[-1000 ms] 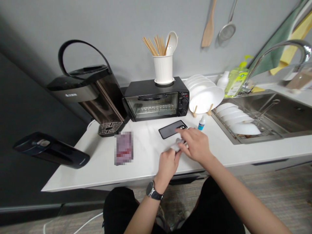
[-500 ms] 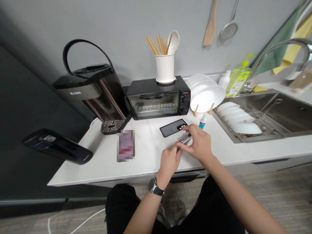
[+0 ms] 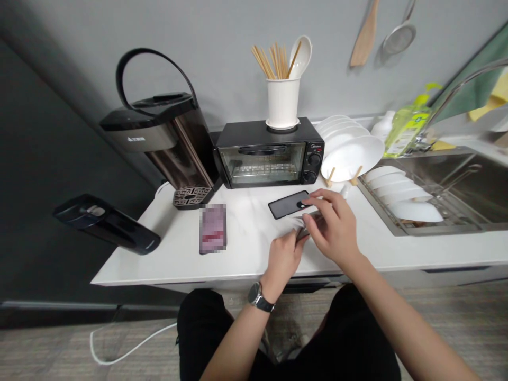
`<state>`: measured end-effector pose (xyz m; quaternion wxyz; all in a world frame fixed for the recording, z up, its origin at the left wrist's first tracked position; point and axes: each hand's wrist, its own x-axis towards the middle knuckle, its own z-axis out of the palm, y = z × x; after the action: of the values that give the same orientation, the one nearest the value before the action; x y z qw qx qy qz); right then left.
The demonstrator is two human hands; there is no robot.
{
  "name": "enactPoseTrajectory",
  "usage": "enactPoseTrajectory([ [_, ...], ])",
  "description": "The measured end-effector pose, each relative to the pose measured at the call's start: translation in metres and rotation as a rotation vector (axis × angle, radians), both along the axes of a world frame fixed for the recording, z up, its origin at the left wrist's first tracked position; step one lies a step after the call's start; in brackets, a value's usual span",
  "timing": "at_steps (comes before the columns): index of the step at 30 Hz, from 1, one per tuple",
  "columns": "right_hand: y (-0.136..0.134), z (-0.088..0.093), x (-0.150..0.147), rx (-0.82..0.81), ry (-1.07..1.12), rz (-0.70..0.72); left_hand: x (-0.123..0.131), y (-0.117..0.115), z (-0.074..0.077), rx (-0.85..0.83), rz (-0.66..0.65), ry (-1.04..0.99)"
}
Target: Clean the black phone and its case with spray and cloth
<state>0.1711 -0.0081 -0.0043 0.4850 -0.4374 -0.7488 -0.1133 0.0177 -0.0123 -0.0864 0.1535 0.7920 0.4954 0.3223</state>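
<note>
A flat grey thing (image 3: 305,231), blurred and partly covered by my fingers, is held between my two hands above the counter. A whitish smear beside its left end is too blurred to make out. My left hand (image 3: 284,257), wearing a watch on its wrist, grips the lower left end. From the right, my right hand (image 3: 335,225) holds the thing with thumb and bent fingers; its palm side is hidden. Just beyond the fingers lies a black-edged smartphone (image 3: 286,205), camera side up. A small white bottle (image 3: 345,190) stands behind my right hand, mostly covered by it.
A toaster oven (image 3: 262,153) bears a white holder (image 3: 282,103) of chopsticks. To the left are a water dispenser (image 3: 159,124), a dark bottle-shaped appliance (image 3: 111,225) and a pixelated phone-shaped item (image 3: 213,228). Plates (image 3: 353,156) and a sink (image 3: 468,185) with bowls (image 3: 415,209) are right.
The view has shifted, so the scene sits further right. The flat thing has turned between my hands and shows more grey surface. My right hand now covers most of the small bottle.
</note>
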Motion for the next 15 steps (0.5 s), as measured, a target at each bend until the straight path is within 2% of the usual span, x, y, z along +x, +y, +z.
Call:
enactPoseTrajectory([
  [2,0.002,0.004,-0.007,-0.146,-0.06,0.025,0.0,0.002,-0.001,0.001,0.006,-0.011],
  [3,0.001,0.004,-0.012,-0.166,-0.099,0.044,0.0,0.003,-0.003,0.005,0.005,0.0],
  [8,0.002,-0.003,-0.015,0.015,-0.397,0.2,0.001,0.006,-0.015,0.023,-0.025,0.056],
  [10,0.006,-0.001,-0.01,-0.014,-0.35,0.125,0.0,0.005,-0.014,0.024,-0.033,0.043],
  [13,0.009,0.006,-0.012,-0.15,-0.189,-0.062,0.0,0.003,-0.01,0.011,-0.021,0.041],
  [15,0.006,0.011,-0.022,-0.157,-0.239,-0.084,0.001,0.002,-0.009,0.001,-0.003,0.065],
])
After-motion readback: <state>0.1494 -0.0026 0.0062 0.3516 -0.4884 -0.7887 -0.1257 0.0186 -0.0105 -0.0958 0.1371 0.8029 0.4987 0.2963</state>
